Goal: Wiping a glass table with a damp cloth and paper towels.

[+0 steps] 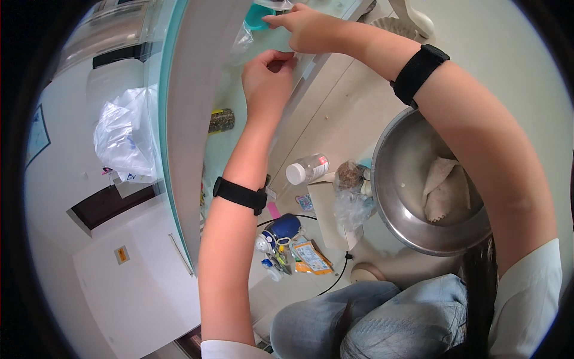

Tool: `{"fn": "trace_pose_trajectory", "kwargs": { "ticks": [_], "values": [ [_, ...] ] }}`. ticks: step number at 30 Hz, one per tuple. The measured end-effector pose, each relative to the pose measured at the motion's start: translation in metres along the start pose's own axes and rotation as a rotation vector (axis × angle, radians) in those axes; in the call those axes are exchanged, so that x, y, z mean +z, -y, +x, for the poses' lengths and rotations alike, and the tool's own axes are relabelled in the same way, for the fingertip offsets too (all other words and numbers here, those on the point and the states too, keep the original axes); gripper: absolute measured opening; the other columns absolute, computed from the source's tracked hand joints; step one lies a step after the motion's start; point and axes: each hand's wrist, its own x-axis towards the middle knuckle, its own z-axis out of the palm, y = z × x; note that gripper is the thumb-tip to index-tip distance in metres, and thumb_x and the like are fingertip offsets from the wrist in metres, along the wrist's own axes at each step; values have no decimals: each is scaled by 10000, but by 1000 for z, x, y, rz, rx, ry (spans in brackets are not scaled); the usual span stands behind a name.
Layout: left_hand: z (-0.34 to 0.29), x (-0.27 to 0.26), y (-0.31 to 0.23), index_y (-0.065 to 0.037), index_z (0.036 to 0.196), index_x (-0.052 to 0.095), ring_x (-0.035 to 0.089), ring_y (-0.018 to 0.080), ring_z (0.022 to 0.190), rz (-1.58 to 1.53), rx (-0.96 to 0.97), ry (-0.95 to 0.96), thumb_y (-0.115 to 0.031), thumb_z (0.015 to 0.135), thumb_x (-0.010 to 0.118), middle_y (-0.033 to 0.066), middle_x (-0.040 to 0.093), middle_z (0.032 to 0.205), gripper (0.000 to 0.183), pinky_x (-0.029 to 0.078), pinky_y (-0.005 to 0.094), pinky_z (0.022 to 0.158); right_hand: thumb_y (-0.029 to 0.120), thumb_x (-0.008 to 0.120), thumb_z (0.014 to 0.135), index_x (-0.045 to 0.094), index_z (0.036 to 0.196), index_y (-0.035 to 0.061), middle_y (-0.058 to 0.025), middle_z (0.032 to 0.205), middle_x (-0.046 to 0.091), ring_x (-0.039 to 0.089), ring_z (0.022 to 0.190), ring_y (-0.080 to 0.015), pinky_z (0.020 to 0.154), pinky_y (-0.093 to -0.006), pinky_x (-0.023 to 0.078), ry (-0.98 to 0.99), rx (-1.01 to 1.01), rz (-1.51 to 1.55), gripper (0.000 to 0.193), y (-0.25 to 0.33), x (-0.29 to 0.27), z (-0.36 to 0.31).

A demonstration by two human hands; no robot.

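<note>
The person's knees in blue jeans (382, 323) are closest, at the bottom, with long dark hair hanging down beside them.

On the far left, a crumpled clear plastic bag (122, 140) lies on a white shelf. Next to it the glass tabletop (197, 119) runs up the picture, with a wide pale edge.

The left hand (268, 78) is raised over the glass tabletop. A black band (240, 195) is on that wrist. The fingers of this hand are curled, and the fingertips pinch the edge of a thin clear plastic sheet (287, 45). So the left grip is closed on the plastic sheet.

Below that arm, small things lie on the floor: a blue cup (284, 227), an orange packet (312, 257) and a clear bottle with a white cap (308, 169) on its side. A black cord (338, 272) curls near them.

The right hand (305, 27) is up high, just beside the left one. Its finger and thumb also pinch the clear plastic sheet, so that grip is closed on it too. The sheet is stretched between the two hands, above the tabletop, near a teal thing (258, 18) at the top edge. The right arm has a black band (418, 73) as well.

Under the right arm sits a big shiny metal bowl (394, 197). A pale cloth (445, 188) lies crumpled inside it.
</note>
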Motion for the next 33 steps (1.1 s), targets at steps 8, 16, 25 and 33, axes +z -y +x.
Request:
{"fn": "trace_pose_trajectory", "kwargs": {
  "ticks": [8,16,25,33],
  "values": [
    [0,-4,3,43,834,628,629,121,716,100,63,-20,7,784,570,85,670,782,85,471,247,684,-23,444,659,438,1332,151,-16,1242,543,417,1139,-272,939,-306,424,274,260,1,695,16,-9,5],
    [-19,-28,13,15,824,605,647,211,743,303,336,145,33,762,563,110,644,784,77,487,300,698,-8,460,662,453,1321,147,-21,1244,547,421,1136,-267,944,-297,419,332,248,-65,677,23,-16,6],
    [-5,-7,2,0,816,617,627,246,745,322,379,-117,-5,754,568,135,635,775,78,468,327,706,161,484,733,477,1290,93,-90,1108,613,507,1092,-281,942,-343,392,342,115,-174,561,20,-12,5],
    [-5,-11,10,17,804,617,632,221,718,270,290,41,13,751,542,126,649,765,92,472,307,679,8,483,671,471,1298,103,-82,1191,574,441,1121,-293,946,-311,407,386,158,-188,634,20,-15,1]
  ]
}}
